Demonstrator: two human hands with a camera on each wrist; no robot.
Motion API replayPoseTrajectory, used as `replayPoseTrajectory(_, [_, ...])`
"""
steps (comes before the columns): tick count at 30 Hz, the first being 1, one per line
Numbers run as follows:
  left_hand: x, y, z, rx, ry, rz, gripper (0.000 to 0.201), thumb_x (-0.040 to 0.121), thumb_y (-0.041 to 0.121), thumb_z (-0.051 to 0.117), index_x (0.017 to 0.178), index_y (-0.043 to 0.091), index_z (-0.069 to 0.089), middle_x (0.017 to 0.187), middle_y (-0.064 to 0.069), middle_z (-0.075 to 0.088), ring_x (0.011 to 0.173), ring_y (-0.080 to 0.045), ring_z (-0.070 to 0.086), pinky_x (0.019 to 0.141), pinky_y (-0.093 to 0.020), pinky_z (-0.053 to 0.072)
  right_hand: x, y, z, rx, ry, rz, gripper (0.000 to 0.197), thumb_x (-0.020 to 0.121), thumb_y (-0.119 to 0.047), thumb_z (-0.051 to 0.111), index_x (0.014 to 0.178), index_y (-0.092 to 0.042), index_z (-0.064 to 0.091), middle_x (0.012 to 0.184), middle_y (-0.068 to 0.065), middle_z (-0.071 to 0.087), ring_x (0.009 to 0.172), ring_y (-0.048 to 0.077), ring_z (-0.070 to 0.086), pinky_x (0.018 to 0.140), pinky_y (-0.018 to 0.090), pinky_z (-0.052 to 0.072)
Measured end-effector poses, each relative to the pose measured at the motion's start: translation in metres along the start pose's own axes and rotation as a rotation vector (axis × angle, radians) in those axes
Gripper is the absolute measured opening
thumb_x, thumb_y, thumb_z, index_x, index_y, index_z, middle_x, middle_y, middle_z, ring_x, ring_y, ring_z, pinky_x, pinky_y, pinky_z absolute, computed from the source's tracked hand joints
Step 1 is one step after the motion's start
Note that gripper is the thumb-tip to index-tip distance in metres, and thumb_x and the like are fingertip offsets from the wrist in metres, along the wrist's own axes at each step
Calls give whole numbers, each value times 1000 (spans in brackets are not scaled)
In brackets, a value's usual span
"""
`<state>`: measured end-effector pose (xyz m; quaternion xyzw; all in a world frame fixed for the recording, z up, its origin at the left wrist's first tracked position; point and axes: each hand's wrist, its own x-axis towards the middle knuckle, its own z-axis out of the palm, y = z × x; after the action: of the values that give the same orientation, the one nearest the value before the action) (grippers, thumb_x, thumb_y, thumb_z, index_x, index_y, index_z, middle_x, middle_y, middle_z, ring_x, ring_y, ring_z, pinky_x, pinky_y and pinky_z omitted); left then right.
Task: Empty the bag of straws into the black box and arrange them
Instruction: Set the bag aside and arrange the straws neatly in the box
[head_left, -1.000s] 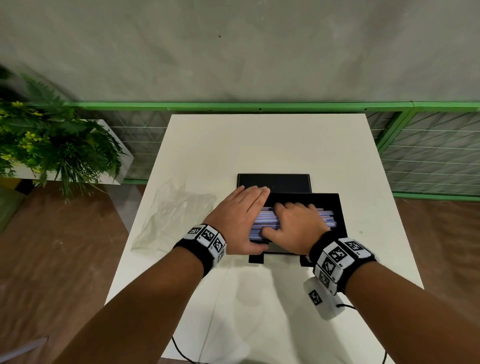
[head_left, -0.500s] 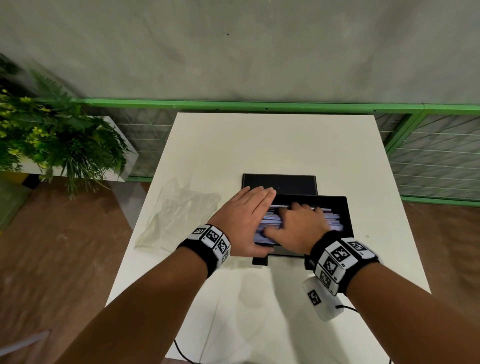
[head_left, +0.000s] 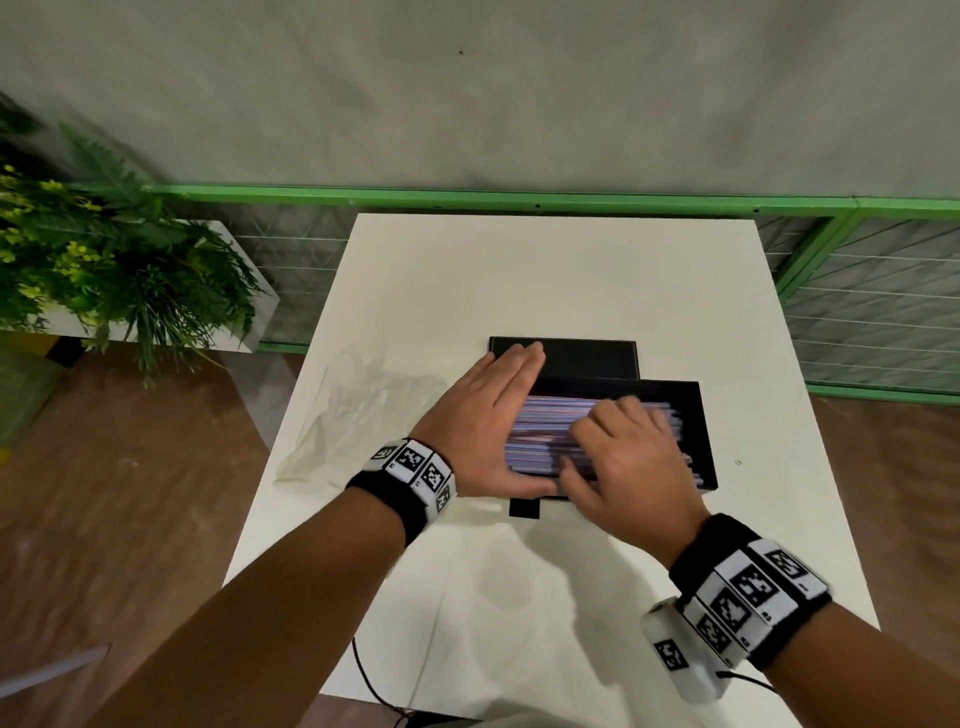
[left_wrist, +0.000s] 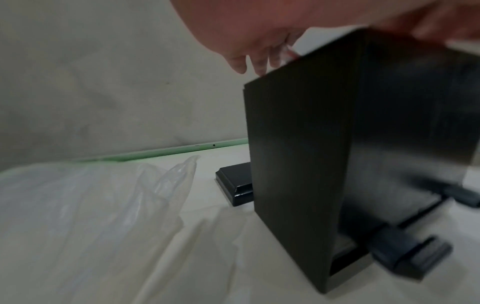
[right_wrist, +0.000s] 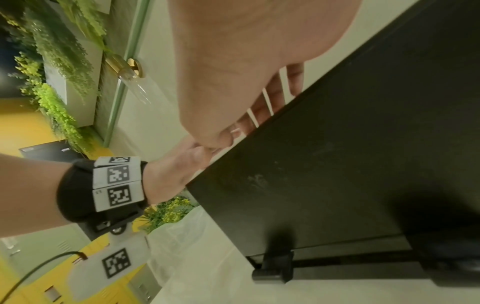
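Note:
The black box stands mid-table, filled with purple and white straws lying left to right. My left hand has straight fingers, its palm flat against the left ends of the straws at the box's left wall. My right hand lies on top of the straws with bent, blurred fingers and its thumb at their near side. Seen from the right wrist, the right hand's fingers spread over the box's rim. Neither hand grips anything.
The empty clear plastic bag lies crumpled left of the box. The black lid lies flat behind the box. A small black tab sticks out at the box's front. A plant and a green rail border the table.
My right hand has slid a little to the right along the top of the straws, fingers still moving. The left hand stays against the straws' left ends.

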<state>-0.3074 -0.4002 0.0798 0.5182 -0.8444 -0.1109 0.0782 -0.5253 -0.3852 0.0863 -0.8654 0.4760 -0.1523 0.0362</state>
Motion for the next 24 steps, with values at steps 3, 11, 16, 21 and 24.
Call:
replayPoseTrajectory(3, [-8,-6,-7,-77,-53,-99,140,65,85,68,163,15,-2,172,-1,6,157,-15,7,129,-34,8,-11,-3,5,8,-230,-16,41,85,-56,51,93,-19,66,89,0,58,86,27,54,76,41,41])
replayPoseTrajectory(11, [-15,-21,-4,-127,-121,-201,141,59,73,82,163,24,0,171,6,9,155,-11,18,125,-32,26,2,-12,1,-48,-535,53,78,67,-67,26,122,-22,57,114,2,61,108,29,58,94,41,43])
replayPoseTrajectory(16, [-11,-25,-6,-155,-132,-183,141,57,73,84,163,27,4,169,11,11,149,-11,32,120,-27,32,14,-9,6,-8,-601,90,91,58,-75,22,124,-22,54,117,4,63,111,31,61,93,40,47])
replayPoseTrajectory(21, [-13,-26,-7,-129,-168,-169,138,62,76,79,163,29,-2,170,13,3,147,-12,37,114,-26,34,4,-8,5,-13,-482,74,54,73,-57,35,103,-19,58,100,3,65,94,32,64,82,40,49])
replayPoseTrajectory(24, [-16,-22,-6,-90,-152,-136,134,68,77,73,163,23,-5,170,11,-2,134,-18,51,105,-29,44,-10,-8,7,19,-311,13,46,81,-50,49,108,-15,62,96,2,64,90,31,60,80,42,48])
